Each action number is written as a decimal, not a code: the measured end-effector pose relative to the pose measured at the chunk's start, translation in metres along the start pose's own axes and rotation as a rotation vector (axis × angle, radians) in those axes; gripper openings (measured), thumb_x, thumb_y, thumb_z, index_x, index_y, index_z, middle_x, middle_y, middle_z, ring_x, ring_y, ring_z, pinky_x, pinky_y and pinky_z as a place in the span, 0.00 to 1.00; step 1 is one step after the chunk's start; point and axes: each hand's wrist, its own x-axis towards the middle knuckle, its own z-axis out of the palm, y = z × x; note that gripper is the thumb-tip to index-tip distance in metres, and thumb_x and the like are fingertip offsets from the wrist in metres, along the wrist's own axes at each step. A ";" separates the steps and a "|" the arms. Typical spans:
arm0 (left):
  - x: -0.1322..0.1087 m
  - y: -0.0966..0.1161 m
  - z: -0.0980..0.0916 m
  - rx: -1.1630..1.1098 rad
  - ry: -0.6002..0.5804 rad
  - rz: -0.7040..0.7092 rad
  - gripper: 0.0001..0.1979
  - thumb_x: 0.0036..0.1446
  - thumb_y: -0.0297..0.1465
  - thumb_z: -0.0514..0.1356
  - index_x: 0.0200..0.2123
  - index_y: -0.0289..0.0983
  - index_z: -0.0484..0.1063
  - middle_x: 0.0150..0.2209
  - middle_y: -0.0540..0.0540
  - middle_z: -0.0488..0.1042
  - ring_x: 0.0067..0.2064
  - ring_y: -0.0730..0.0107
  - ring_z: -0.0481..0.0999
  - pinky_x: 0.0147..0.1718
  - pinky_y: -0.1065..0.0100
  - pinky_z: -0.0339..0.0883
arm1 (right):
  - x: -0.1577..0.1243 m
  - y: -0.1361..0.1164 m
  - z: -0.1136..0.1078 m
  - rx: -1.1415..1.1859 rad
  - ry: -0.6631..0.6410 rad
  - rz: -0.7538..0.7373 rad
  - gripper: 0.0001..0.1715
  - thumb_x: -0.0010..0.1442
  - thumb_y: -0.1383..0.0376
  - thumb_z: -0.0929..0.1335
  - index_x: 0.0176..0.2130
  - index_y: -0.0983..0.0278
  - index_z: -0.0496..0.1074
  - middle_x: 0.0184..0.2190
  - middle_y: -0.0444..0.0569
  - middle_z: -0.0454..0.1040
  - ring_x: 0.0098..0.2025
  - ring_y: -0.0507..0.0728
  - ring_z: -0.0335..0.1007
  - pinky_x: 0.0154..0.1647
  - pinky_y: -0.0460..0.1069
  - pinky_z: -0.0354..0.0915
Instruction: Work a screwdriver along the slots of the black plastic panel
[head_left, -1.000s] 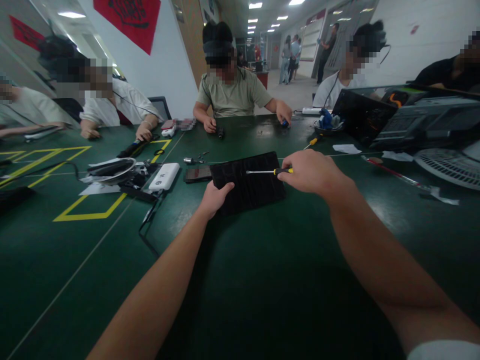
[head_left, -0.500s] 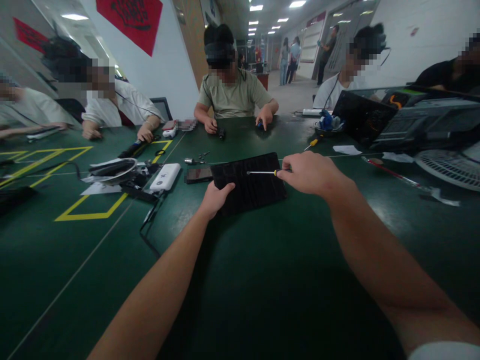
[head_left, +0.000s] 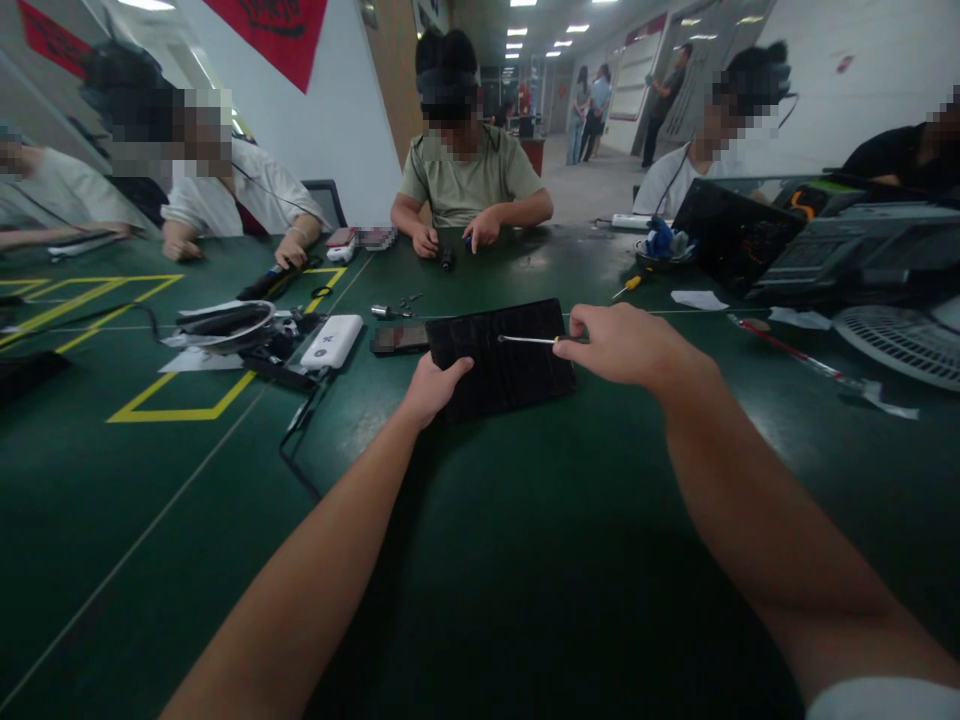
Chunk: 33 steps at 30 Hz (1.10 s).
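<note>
My left hand (head_left: 435,388) grips the left edge of a flat black panel (head_left: 529,375), thumb lying on its face. The panel tilts up toward me and has a ridged strip down its middle; it looks a bit like an opened wallet, but I cannot tell its kind. In my right hand (head_left: 611,343) is a slim screwdriver (head_left: 529,341), held level with its handle mostly covered by my fingers. The tip of its metal shaft is over the panel's middle strip; whether it touches is unclear. A dark phone-like slab (head_left: 399,339) lies just behind the panel's left side.
On my left sit a white power bank (head_left: 332,342) with a cable and a pile of parts. To my right are a yellow-handled screwdriver (head_left: 631,286), paper scraps, a white fan grille (head_left: 904,345) and a dark computer case (head_left: 847,240). Several people sit around the green table.
My view has shifted slightly. Both hands keep their holds, with the screwdriver tip still over the panel's middle. The person opposite has drawn one hand inward.
</note>
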 end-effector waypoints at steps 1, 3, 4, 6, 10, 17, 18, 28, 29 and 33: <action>0.000 0.000 0.000 -0.002 -0.002 -0.002 0.24 0.48 0.41 0.77 0.48 0.38 0.84 0.51 0.38 0.88 0.58 0.42 0.86 0.65 0.42 0.76 | 0.000 0.001 0.001 0.000 0.008 -0.002 0.22 0.71 0.49 0.70 0.55 0.59 0.77 0.46 0.58 0.84 0.46 0.69 0.80 0.41 0.57 0.66; 0.001 -0.001 0.000 -0.001 -0.007 -0.001 0.24 0.49 0.41 0.77 0.48 0.38 0.84 0.51 0.38 0.88 0.58 0.42 0.86 0.65 0.42 0.76 | 0.001 0.004 0.003 -0.005 0.029 -0.017 0.20 0.67 0.54 0.72 0.55 0.59 0.76 0.45 0.56 0.84 0.44 0.67 0.79 0.39 0.56 0.63; 0.001 -0.001 0.000 0.000 -0.008 0.001 0.23 0.49 0.40 0.77 0.48 0.38 0.84 0.51 0.38 0.88 0.58 0.42 0.86 0.65 0.42 0.76 | 0.002 0.005 0.003 -0.009 0.037 -0.028 0.18 0.67 0.56 0.72 0.54 0.58 0.76 0.45 0.56 0.84 0.44 0.67 0.79 0.38 0.56 0.62; 0.001 -0.002 0.000 0.001 -0.007 0.004 0.23 0.49 0.40 0.76 0.48 0.38 0.84 0.50 0.39 0.88 0.57 0.42 0.86 0.64 0.42 0.77 | 0.002 0.006 0.004 -0.015 0.046 -0.046 0.14 0.68 0.57 0.72 0.51 0.57 0.77 0.45 0.55 0.84 0.45 0.67 0.79 0.38 0.56 0.61; 0.001 -0.001 0.000 -0.001 -0.006 0.000 0.22 0.50 0.39 0.76 0.48 0.38 0.84 0.50 0.39 0.88 0.56 0.43 0.87 0.64 0.42 0.77 | 0.002 0.006 0.003 -0.010 0.055 -0.053 0.11 0.68 0.57 0.71 0.48 0.57 0.78 0.45 0.55 0.84 0.47 0.67 0.79 0.38 0.56 0.60; 0.001 -0.001 0.000 0.027 0.008 0.026 0.21 0.51 0.39 0.75 0.48 0.38 0.84 0.52 0.38 0.88 0.58 0.42 0.86 0.66 0.42 0.75 | 0.002 0.007 0.002 0.004 0.066 -0.045 0.13 0.67 0.56 0.72 0.49 0.57 0.80 0.44 0.55 0.84 0.46 0.67 0.78 0.40 0.56 0.62; 0.001 -0.001 0.001 0.025 0.004 0.027 0.21 0.51 0.39 0.75 0.48 0.38 0.84 0.52 0.38 0.88 0.58 0.42 0.86 0.66 0.42 0.75 | 0.002 0.007 0.003 0.007 0.069 -0.046 0.13 0.67 0.56 0.72 0.49 0.57 0.80 0.43 0.55 0.84 0.46 0.67 0.78 0.40 0.56 0.63; 0.001 0.000 0.000 0.017 0.008 0.012 0.21 0.50 0.39 0.76 0.47 0.38 0.84 0.51 0.39 0.88 0.58 0.42 0.86 0.66 0.42 0.76 | 0.002 0.006 0.002 0.000 0.067 -0.055 0.14 0.68 0.55 0.71 0.49 0.58 0.82 0.42 0.55 0.85 0.45 0.68 0.79 0.40 0.57 0.64; 0.001 -0.001 0.000 0.015 0.007 0.013 0.22 0.49 0.39 0.76 0.47 0.38 0.84 0.51 0.39 0.88 0.58 0.42 0.86 0.66 0.42 0.76 | 0.002 0.006 0.001 0.000 0.065 -0.055 0.15 0.68 0.55 0.71 0.49 0.58 0.82 0.42 0.56 0.85 0.46 0.68 0.79 0.40 0.57 0.64; 0.001 -0.001 0.000 -0.009 -0.004 0.015 0.21 0.49 0.39 0.76 0.46 0.38 0.84 0.51 0.39 0.88 0.58 0.42 0.86 0.66 0.42 0.75 | 0.001 0.004 0.000 0.005 0.065 -0.041 0.17 0.69 0.53 0.71 0.50 0.58 0.84 0.45 0.58 0.86 0.48 0.69 0.81 0.42 0.58 0.67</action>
